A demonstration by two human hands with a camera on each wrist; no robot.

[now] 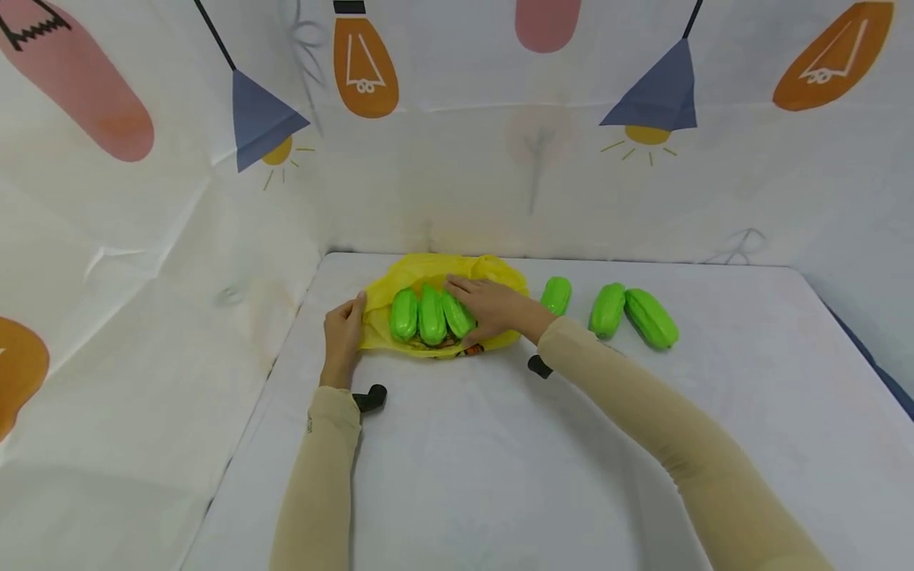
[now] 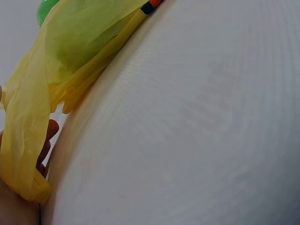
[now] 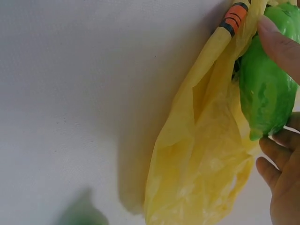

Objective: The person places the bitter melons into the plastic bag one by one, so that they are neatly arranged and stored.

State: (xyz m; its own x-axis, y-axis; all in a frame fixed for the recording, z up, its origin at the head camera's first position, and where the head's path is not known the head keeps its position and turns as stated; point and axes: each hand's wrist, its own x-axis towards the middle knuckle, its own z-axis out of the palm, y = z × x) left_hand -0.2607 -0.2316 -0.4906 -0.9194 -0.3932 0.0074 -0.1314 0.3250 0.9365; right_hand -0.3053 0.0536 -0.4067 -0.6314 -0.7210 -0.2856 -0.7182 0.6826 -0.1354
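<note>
A yellow plastic bag [image 1: 428, 266] lies spread at the back of the table, with two glossy green oblong vegetable-like pieces [image 1: 432, 314] side by side in it. My left hand [image 1: 343, 333] grips the bag's left edge; in the left wrist view, a fold of the bag [image 2: 23, 145] covers part of that hand. My right hand [image 1: 496, 308] holds a third green piece [image 1: 457, 316] at the bag's right side. In the right wrist view, the thumb [image 3: 281, 47] lies along one side of this piece and the fingers touch its lower end.
Several more green pieces lie right of the bag: one [image 1: 556, 295] partly behind the right wrist, two [image 1: 651, 319] close together farther right. A white cloth covers the table [image 1: 485, 460]. Printed white sheeting [image 1: 464, 182] rises behind and at the left.
</note>
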